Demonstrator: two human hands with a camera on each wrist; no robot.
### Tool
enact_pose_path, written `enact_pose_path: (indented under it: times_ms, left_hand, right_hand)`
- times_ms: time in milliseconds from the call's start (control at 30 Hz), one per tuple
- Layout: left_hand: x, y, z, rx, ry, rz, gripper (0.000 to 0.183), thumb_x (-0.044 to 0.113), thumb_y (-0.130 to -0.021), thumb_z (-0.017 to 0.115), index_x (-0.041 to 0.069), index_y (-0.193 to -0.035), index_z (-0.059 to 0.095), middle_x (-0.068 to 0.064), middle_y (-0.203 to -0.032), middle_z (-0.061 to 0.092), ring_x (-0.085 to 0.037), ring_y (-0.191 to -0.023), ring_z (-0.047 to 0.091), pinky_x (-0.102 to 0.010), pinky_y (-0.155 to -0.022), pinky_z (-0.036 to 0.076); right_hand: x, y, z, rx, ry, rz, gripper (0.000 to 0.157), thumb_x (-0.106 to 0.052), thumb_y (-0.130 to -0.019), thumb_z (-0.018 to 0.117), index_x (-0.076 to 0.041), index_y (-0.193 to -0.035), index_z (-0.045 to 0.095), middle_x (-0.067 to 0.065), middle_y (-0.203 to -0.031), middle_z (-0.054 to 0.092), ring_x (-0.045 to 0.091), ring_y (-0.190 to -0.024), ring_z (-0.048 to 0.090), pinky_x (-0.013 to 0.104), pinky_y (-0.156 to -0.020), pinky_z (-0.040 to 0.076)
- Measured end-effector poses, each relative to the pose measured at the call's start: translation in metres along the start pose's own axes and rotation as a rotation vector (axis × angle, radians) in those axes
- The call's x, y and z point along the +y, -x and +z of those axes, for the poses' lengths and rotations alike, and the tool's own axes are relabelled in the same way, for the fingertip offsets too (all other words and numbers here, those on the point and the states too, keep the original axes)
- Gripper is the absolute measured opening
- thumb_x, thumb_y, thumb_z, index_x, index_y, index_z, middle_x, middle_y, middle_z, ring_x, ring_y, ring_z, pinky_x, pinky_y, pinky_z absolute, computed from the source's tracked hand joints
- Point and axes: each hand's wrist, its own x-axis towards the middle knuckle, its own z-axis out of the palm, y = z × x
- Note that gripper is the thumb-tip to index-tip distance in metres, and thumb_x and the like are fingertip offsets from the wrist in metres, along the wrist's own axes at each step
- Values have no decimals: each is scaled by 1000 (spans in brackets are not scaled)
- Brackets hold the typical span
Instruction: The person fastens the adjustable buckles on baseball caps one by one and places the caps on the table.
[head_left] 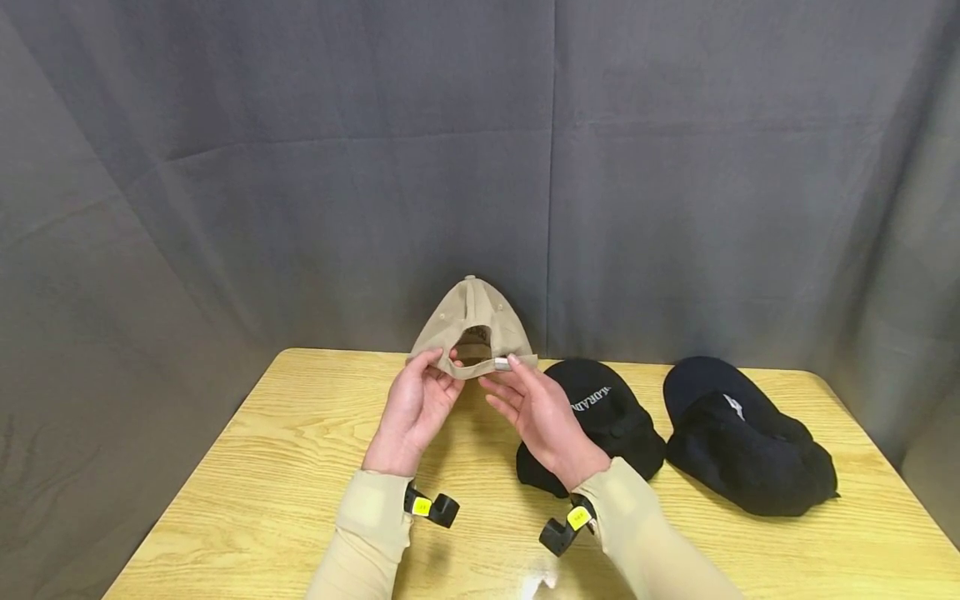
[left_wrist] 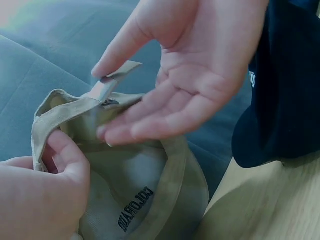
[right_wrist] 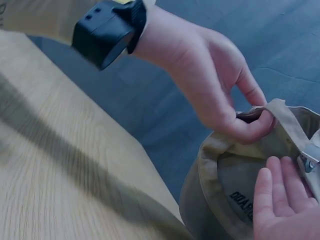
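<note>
A beige baseball cap (head_left: 491, 304) is held up above the far part of the table, its back opening facing me. My left hand (head_left: 420, 408) grips the rim and strap at the left of the opening, fingers inside the edge. On the other side my right hand (head_left: 543, 417) pinches the strap's silver metal buckle (head_left: 502, 364), thumb on top. The lower fingers of that hand stretch out under the strap. The left wrist view shows dark lettering (left_wrist: 135, 210) on the cap and the short strap end (left_wrist: 125, 70) past the buckle.
A black cap (head_left: 622, 429) with white lettering lies on the wooden table (head_left: 247, 500), partly behind my right hand. Right of it is a dark navy cap (head_left: 738, 458) with a small white mark. A grey curtain (head_left: 360, 208) hangs behind the table.
</note>
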Motion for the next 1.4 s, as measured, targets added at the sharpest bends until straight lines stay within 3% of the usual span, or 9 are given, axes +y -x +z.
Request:
enact_pose_path:
  times_ms: [300,467,633,767,900,1100,1400]
  left_hand:
    - [-5,0,2,5,2,-35,10,5,-106,38,5,-114,45,-6,-101,54,-12,-84,57,-21,-80,50]
    - [-7,0,1,8,2,-32,15,11,-109,37,6,-121,43,-6,-104,55,-12,-85,58,-21,-79,50]
    - [-3,-3,-2,66,103,2,26,22,-112,36,5,-130,41,-11,-123,49,-18,-103,56,-24,-87,51]
    - [3,-5,-6,96,181,21,29,18,-112,31,0,-134,36,-14,-135,40,-22,-123,47,-27,-98,47]
    - [5,-7,-11,100,187,1,36,15,-112,28,-1,-144,29,-13,-142,37,-21,-130,42,-28,-102,44]
    - [3,-8,-16,136,120,-32,34,18,-112,36,5,-143,34,-9,-139,41,-17,-120,49,-27,-93,48]
    - [4,-8,-17,156,21,-46,27,22,-110,45,9,-134,44,-6,-130,48,-13,-105,59,-25,-80,52]
  right_hand:
    - [-4,2,-2,7,-58,-1,10,-17,-104,61,-8,-107,59,3,-95,67,15,-90,64,27,-84,52]
    - [-6,5,-2,13,-80,-15,9,-17,-104,61,-9,-105,63,3,-95,68,15,-90,64,27,-85,52]
    - [-7,7,-2,32,-96,-42,8,-14,-104,60,-7,-108,62,5,-98,69,17,-93,67,29,-89,53]
    - [-9,8,-4,51,-117,-65,6,-12,-104,60,-8,-105,64,6,-98,69,17,-93,68,30,-89,53]
    - [-9,8,-7,81,-128,-63,6,-13,-104,61,-10,-100,65,4,-93,68,15,-85,67,27,-82,54]
    - [-7,8,-7,104,-87,-46,9,-19,-104,63,-11,-101,63,2,-88,66,12,-76,62,23,-72,50]
    - [-3,10,-11,102,2,-41,16,-23,-102,65,-8,-97,63,2,-86,64,14,-76,59,25,-77,51]
